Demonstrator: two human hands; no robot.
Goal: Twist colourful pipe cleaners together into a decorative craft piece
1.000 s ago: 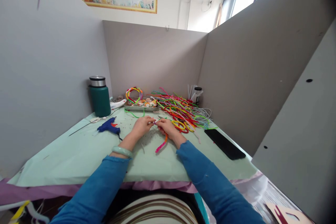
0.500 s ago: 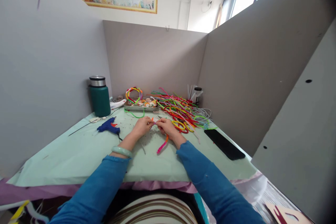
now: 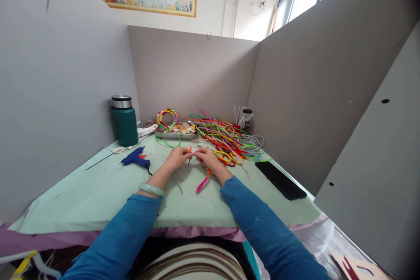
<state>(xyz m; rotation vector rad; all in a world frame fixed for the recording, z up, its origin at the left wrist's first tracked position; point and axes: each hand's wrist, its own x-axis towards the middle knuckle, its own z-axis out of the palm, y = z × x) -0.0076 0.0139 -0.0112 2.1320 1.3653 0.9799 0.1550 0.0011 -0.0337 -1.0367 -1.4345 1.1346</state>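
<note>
Over the middle of the table my left hand (image 3: 179,158) and my right hand (image 3: 206,159) meet fingertip to fingertip, both pinched closed. Between them they hold a pipe cleaner strip (image 3: 203,184). Its orange and bright pink tail hangs below my right palm towards the tabletop, and an orange bit shows above the fingertips. A small purple end pokes down between the two hands. My fingers hide the rest of the strip. Just beyond my right hand lie loops of yellow and red pipe cleaner (image 3: 224,156).
A blue glue gun (image 3: 136,157) lies left of my hands, near a green flask (image 3: 124,122). Behind stand a metal tray (image 3: 177,136) of small pieces and a colourful wrapped headband (image 3: 167,119). A pipe cleaner heap (image 3: 219,133) and a black phone (image 3: 280,180) are at right.
Both hands stay in nearly the same place, with small finger movements at the pinch. The purple bit, earlier lying between the fingertips, now points down below them.
</note>
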